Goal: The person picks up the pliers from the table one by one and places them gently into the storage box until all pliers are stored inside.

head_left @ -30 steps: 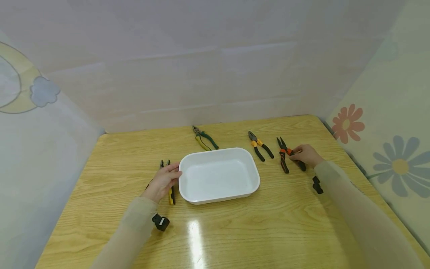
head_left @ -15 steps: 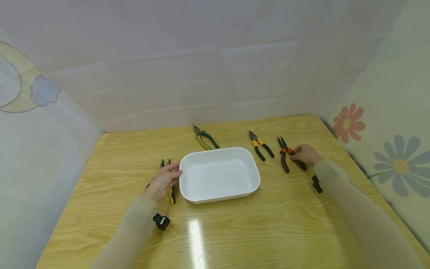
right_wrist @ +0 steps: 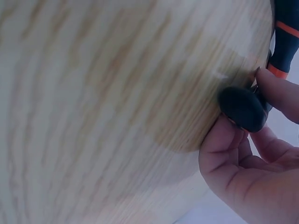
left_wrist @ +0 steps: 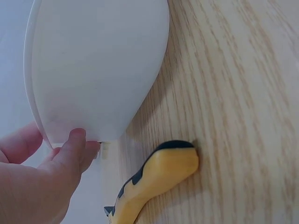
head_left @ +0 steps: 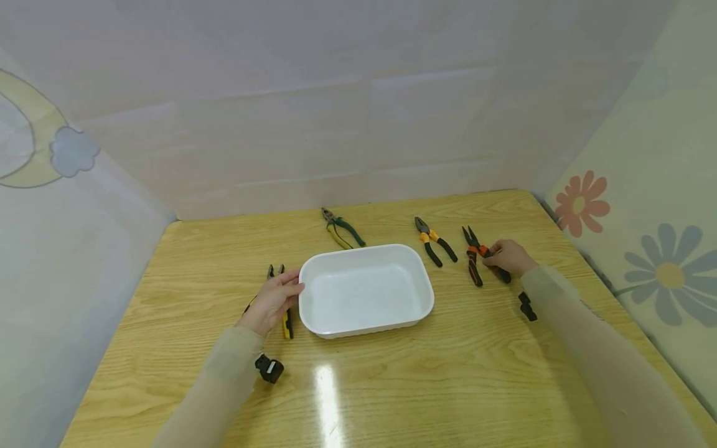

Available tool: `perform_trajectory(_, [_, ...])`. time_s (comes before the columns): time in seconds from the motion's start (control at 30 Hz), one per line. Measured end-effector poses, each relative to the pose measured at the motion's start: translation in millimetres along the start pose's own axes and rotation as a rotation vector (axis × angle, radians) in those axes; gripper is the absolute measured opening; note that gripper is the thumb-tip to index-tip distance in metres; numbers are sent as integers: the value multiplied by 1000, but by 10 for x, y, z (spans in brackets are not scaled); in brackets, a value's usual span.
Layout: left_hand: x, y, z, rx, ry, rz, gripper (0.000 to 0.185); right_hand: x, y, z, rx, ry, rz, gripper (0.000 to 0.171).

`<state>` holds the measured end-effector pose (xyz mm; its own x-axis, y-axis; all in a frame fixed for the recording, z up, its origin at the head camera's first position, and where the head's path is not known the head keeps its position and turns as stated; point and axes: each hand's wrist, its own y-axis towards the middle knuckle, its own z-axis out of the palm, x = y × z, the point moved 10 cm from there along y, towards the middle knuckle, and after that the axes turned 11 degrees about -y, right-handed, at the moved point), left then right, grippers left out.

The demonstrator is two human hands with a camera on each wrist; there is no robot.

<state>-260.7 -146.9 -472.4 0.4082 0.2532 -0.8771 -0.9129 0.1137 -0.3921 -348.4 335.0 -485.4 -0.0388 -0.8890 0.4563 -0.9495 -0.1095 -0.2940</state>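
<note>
My left hand (head_left: 271, 303) pinches the left rim of a white rectangular tray (head_left: 366, 330), thumb on one side and fingers on the other. Under and beside that hand lie yellow-and-black pliers (head_left: 287, 325), partly covered by it; one handle (left_wrist: 161, 170) shows in the left wrist view. Far to the right, my right hand (head_left: 511, 258) grips one handle of red-and-black needle-nose pliers (head_left: 473, 264), whose handles are spread. In the right wrist view the dark handle end (right_wrist: 243, 109) sits between thumb and curled fingers.
Pliers with orange-and-black handles (head_left: 432, 242) lie between the tray and the needle-nose pliers. Green-and-yellow pliers (head_left: 340, 230) are behind the tray. The wooden table (head_left: 392, 392) meets pale walls at the back and both sides.
</note>
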Motion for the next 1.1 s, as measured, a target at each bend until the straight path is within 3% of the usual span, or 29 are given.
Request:
perform_trajectory(0.33, [7,8,-12,-11,2,-13,48,51,-37,-30,-36,-34,-12,16])
perform_trajectory(0.6, [5,8,-9,-5,0,-10,49,106,-62,-64,-71,-26,-18,23])
perform_trajectory(1.1, [10,2,-12,-2,-8,-11,49,419,-241,-287,-124,-66,-59,20])
